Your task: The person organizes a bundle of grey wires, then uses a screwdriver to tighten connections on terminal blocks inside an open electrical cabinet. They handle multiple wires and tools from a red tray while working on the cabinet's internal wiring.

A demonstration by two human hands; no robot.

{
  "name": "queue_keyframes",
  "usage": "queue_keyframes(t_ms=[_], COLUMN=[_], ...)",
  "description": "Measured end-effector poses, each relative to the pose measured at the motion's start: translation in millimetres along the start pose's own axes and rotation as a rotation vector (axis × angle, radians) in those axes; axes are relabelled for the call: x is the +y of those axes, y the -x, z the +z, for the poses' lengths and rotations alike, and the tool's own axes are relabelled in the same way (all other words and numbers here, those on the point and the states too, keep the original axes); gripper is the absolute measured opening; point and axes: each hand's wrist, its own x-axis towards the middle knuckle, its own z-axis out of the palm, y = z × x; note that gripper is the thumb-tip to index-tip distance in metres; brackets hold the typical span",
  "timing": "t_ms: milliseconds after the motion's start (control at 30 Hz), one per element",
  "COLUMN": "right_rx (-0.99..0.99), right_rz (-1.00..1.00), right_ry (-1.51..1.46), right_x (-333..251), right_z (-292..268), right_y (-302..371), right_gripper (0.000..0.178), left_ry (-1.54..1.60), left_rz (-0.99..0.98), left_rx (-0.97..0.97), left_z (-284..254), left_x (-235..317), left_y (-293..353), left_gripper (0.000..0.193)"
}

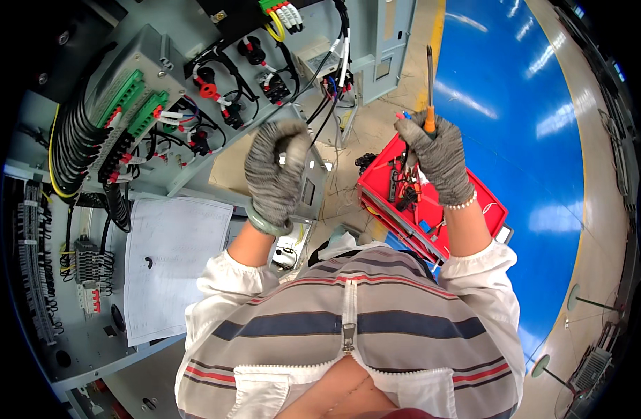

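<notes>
My right hand [439,157], in a grey knitted glove, is closed around the orange handle of a screwdriver [430,117]. Its metal shaft points away from me. Small red and blue pieces [403,115] show at that hand's fingertips; their kind is unclear. My left hand [277,171], gloved alike, has its fingers curled toward the thumb near the cabinet's open edge. Whatever it may grip is hidden. Beyond it, black cables [320,98] with white sleeves hang by the cabinet door [386,49]. A grey device with green terminal blocks [128,98] stands to the left, full of black wires.
A red tool tray [484,209] with tools and black parts stands under my right hand. A paper drawing [174,258] lies at the left, below the wiring. Red and black switch backs [207,91] stick out from the panel. Blue floor [509,140] stretches right.
</notes>
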Motion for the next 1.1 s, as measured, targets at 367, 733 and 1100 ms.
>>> queue_keyframes(t_ms=[367, 733, 1100], right_rx=[-0.150, -0.169, -0.166], right_rz=[0.056, 0.037, 0.093], right_ry=[0.110, 0.082, 0.089], right_x=[-17.7, -11.4, -7.2], right_z=[13.4, 21.7, 23.1], right_y=[-37.4, -49.5, -49.0], right_gripper=[0.036, 0.035, 0.039], left_ry=[0.011, -0.042, -0.237], left_rz=[0.090, -0.270, -0.110], left_rx=[0.126, -0.268, -0.224], left_z=[-14.7, 6.9, 0.5], left_x=[41.0, 17.8, -9.2], left_y=[-30.7, -64.0, -52.9], left_gripper=[0.017, 0.017, 0.019])
